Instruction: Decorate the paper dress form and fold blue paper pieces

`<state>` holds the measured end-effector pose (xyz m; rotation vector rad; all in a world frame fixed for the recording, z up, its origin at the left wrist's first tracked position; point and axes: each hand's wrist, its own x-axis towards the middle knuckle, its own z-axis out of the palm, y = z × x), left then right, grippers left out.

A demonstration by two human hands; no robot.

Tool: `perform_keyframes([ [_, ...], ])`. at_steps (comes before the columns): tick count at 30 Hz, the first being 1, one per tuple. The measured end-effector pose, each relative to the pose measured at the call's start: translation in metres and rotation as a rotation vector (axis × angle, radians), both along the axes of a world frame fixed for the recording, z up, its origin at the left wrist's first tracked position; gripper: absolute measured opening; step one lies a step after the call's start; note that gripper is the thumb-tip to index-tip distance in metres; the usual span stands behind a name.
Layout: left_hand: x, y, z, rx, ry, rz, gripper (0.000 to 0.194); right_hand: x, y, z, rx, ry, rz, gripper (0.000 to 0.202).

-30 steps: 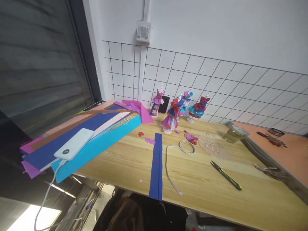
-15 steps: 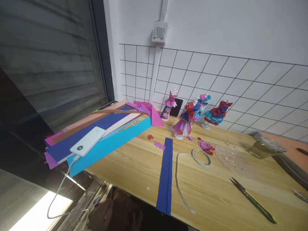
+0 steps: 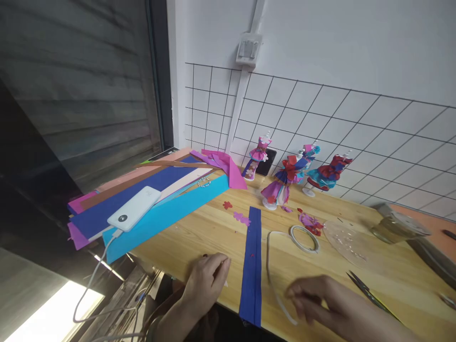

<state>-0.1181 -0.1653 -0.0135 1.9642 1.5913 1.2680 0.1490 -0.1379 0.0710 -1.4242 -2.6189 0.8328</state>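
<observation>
My left hand (image 3: 208, 278) is over the table's front edge, left of a long blue crepe strip (image 3: 252, 266), its fingers curled together; whether anything is in them is hidden. My right hand (image 3: 320, 297) hovers blurred near the free end of a thin white tape (image 3: 272, 270), thumb and fingers bent with a gap between them, nothing visible held. Scissors (image 3: 370, 292) with yellow-green edges lie just beyond it. A white tape ring (image 3: 304, 239) rests behind the right hand. Pink paper flowers (image 3: 242, 218) and a red flower (image 3: 227, 205) lie by the strip's far end.
Small dress forms in paper dresses (image 3: 278, 183) stand at the back by a wire grid (image 3: 302, 109). Stacked coloured paper (image 3: 171, 204) and a white power bank (image 3: 134, 208) with a cable lie left. A clear disc (image 3: 347, 242) and a tape roll (image 3: 399, 228) are right.
Both my hands have come into view from the bottom, one on each side of the blue strip. The view has shifted slightly, moving the table items a little to the right.
</observation>
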Motion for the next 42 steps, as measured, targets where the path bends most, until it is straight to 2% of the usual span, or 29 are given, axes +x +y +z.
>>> perform_keyframes([
  [2,-0.001,0.002,0.000,-0.069,0.038,-0.027,0.024,-0.032,0.010,0.008,0.062,-0.011,0.112,0.020],
  [4,-0.003,0.002,-0.003,-0.072,0.067,-0.038,0.026,-0.057,0.009,0.004,0.148,0.017,0.185,0.016],
  [6,-0.004,0.002,-0.005,-0.056,0.098,-0.048,0.025,-0.073,-0.001,-0.011,0.239,0.000,0.258,0.024],
  [10,-0.004,0.002,-0.009,-0.031,0.169,-0.064,0.025,-0.082,-0.021,-0.051,0.559,-0.124,0.379,0.044],
  [11,-0.003,0.003,-0.009,-0.029,0.184,-0.065,0.025,-0.082,-0.024,-0.059,0.622,-0.138,0.370,0.044],
  [13,-0.002,0.003,-0.009,-0.028,0.205,-0.070,0.026,-0.081,-0.029,-0.070,0.684,-0.126,0.321,0.029],
  [15,-0.001,0.004,-0.008,-0.034,0.213,-0.070,0.027,-0.079,-0.030,-0.073,0.644,-0.072,0.270,0.008],
  [16,0.000,0.004,-0.007,-0.040,0.214,-0.070,0.027,-0.078,-0.030,-0.071,0.598,-0.038,0.249,0.006],
  [20,0.003,0.006,-0.003,-0.090,0.200,-0.071,0.025,-0.069,-0.027,-0.058,0.404,0.089,0.150,0.019],
  [23,0.008,0.009,0.003,-0.135,0.158,-0.111,0.021,-0.059,-0.024,-0.049,0.357,0.172,0.048,0.019],
  [27,0.021,0.016,0.017,-0.150,0.156,-0.206,0.021,-0.051,-0.022,-0.047,0.380,0.292,-0.040,0.018],
  [29,0.030,0.023,0.022,-0.094,0.172,-0.276,0.029,-0.050,-0.021,-0.051,0.427,0.350,-0.044,0.018],
  [32,0.040,0.038,0.022,0.003,0.219,-0.499,0.044,-0.049,-0.020,-0.058,0.480,0.404,-0.022,0.017],
  [33,0.041,0.043,0.020,0.015,0.254,-0.534,0.044,-0.048,-0.020,-0.060,0.484,0.413,-0.018,0.017],
  [34,0.041,0.049,0.018,0.008,0.303,-0.520,0.042,-0.047,-0.020,-0.062,0.481,0.421,-0.021,0.017],
  [37,0.030,0.066,0.014,-0.032,0.451,-0.328,0.034,-0.041,-0.021,-0.066,0.435,0.449,-0.054,0.017],
  [40,0.016,0.078,0.021,-0.050,0.541,-0.165,0.036,-0.035,-0.023,-0.067,0.382,0.480,-0.102,0.017],
  [42,0.011,0.083,0.029,-0.064,0.559,-0.124,0.035,-0.034,-0.023,-0.065,0.352,0.498,-0.133,0.016],
])
